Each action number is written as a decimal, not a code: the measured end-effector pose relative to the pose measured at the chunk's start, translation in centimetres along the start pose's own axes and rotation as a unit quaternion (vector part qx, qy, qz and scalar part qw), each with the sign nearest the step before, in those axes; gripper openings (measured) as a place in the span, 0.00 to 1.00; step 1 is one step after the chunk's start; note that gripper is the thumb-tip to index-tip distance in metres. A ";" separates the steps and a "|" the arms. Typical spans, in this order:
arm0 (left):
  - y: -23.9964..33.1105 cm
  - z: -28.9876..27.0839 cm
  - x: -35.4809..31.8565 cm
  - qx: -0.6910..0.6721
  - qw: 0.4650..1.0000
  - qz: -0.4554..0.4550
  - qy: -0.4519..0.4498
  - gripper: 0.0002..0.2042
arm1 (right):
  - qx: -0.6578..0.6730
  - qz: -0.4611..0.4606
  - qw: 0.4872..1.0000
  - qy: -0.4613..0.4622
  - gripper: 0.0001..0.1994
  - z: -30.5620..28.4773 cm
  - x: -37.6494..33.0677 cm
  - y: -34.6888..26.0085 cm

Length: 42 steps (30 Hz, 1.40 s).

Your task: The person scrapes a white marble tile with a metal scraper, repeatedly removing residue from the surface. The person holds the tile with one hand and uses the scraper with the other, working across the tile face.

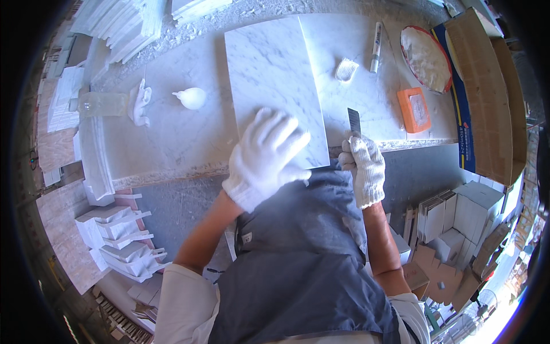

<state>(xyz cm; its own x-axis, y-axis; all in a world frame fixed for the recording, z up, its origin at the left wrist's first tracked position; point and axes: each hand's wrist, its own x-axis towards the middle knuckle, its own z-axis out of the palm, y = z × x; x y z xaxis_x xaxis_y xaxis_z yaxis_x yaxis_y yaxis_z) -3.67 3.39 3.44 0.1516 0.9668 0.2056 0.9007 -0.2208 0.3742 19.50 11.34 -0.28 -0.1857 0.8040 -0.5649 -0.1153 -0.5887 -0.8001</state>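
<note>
Left hand [269, 156]: I am pressing it, gloved and spread open, flat on the near end of the marble slab [274, 77].
Right hand [361, 166]: I am gripping a dark flat scraper blade [354, 120], fingers closed around it, just beside the slab's right edge.
Marble slab: it is lying flat on the white surface [172, 137], its near edge reaching the surface's front rim.
Nearby: a marker pen [376, 47], an orange block [413, 109] and a red-rimmed bowl of white paste [425, 58] are lying to the right.

Two gloved hands: the left hand [268, 157] and the right hand [362, 167]. One marble tile [274, 74] under the left. One dark blade [354, 120] in the right; beyond it, one marker [376, 47], one orange block [414, 109], one bowl [425, 58].
</note>
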 end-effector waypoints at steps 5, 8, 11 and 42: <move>-5.7 -0.1 6.2 0.152 0.987 -0.056 0.018 0.35 | -0.024 -0.003 1.000 0.009 0.17 -0.2 0.1 0.5; -10.3 1.1 11.4 0.201 0.976 -0.077 0.039 0.37 | -0.050 -0.030 0.998 -0.002 0.18 -0.5 0.3 0.9; -11.9 2.6 14.3 0.225 0.969 -0.082 0.055 0.39 | -0.058 -0.040 0.997 -0.010 0.18 -0.7 0.5 1.0; -9.7 1.0 13.2 0.245 0.958 -0.120 0.083 0.24 | -0.159 -0.302 0.919 0.197 0.20 -7.5 4.1 -11.7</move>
<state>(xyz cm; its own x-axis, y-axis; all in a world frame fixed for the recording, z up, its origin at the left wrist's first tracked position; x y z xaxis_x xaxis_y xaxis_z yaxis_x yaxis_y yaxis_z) -9.97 18.39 1.58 -0.1145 0.9395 0.3228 0.9907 0.1322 -0.0332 27.43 22.16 5.23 0.1934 0.9809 0.0217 0.2218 -0.0222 -0.9748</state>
